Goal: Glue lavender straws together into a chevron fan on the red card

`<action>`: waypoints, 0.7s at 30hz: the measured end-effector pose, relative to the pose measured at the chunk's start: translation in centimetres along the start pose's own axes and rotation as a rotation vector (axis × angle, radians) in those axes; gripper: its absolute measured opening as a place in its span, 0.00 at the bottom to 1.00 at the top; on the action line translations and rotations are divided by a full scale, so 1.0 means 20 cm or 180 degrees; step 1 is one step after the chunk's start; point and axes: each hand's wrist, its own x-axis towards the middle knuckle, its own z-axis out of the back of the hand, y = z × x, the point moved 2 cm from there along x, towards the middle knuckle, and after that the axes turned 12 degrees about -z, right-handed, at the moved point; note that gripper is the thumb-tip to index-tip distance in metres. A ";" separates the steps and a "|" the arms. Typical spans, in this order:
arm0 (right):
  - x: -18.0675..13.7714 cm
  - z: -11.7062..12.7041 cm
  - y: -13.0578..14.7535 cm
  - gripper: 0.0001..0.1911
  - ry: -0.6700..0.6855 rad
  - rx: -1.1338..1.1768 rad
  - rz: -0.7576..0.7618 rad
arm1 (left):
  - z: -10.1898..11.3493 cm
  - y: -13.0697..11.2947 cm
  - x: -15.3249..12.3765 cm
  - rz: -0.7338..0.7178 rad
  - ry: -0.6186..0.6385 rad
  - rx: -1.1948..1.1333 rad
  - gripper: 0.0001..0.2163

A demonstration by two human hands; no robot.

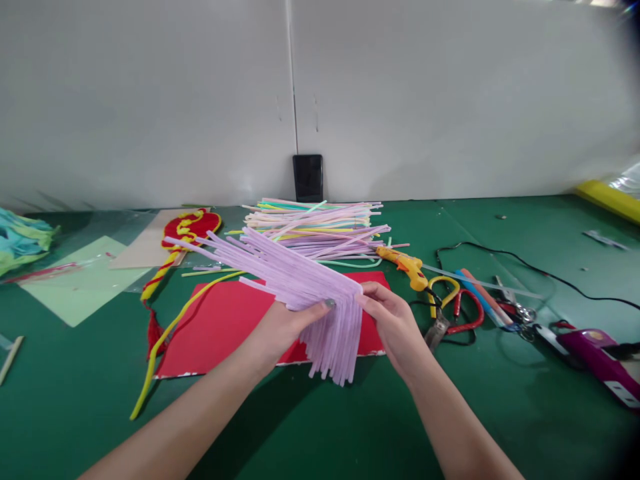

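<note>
Lilac pipe cleaners [300,272], bent over in a row, hung above a red sheet [205,327] in the head view, the left hand [293,327] and right hand [391,310] both clamped on them near the bend. Beneath spread a green bench [505,420], with mixed stems [320,217] heaped toward the back. Behind rose a pale grey wall [425,87], vertically seamed, a black phone [309,179] propped against it.

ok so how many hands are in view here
2: the left hand and the right hand, both holding the bent purple stems over the red sheet. No others show.
</note>
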 end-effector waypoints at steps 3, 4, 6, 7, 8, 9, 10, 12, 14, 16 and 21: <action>0.00 0.00 0.00 0.09 -0.0001 0.0050 -0.0024 | 0.00 0.00 0.00 -0.0018 0.0029 -0.0009 0.22; 0.00 0.00 0.00 0.09 0.0013 0.0091 -0.0047 | 0.00 0.00 0.00 -0.0021 0.0031 -0.0014 0.22; 0.00 0.00 0.00 0.09 0.0051 0.0171 -0.0101 | -0.01 -0.01 0.00 -0.0020 0.0034 -0.0022 0.23; 0.00 0.00 0.00 0.09 0.0067 0.0201 -0.0119 | -0.01 -0.01 0.00 -0.0020 0.0031 -0.0022 0.23; 0.00 0.00 0.00 0.09 0.0083 0.0219 -0.0129 | -0.01 -0.01 0.00 -0.0019 0.0031 -0.0020 0.23; 0.00 0.00 0.00 0.09 0.0098 0.0227 -0.0132 | -0.01 -0.02 0.00 -0.0020 0.0028 -0.0019 0.23; 0.00 -0.01 0.01 0.09 0.0114 0.0227 -0.0132 | -0.01 -0.02 0.00 -0.0020 0.0023 -0.0020 0.24; -0.01 -0.01 0.01 0.08 0.0126 0.0227 -0.0137 | -0.01 -0.02 0.00 -0.0008 0.0015 -0.0027 0.24; -0.01 -0.01 0.01 0.08 0.0134 0.0228 -0.0153 | -0.01 -0.02 0.00 0.0005 0.0015 -0.0036 0.24; -0.01 -0.01 0.01 0.09 0.0116 0.0211 -0.0157 | -0.01 -0.02 0.00 0.0011 0.0000 -0.0034 0.24; -0.01 0.00 0.02 0.08 0.0107 0.0147 -0.0095 | -0.01 -0.02 0.00 0.0013 -0.0017 -0.0021 0.24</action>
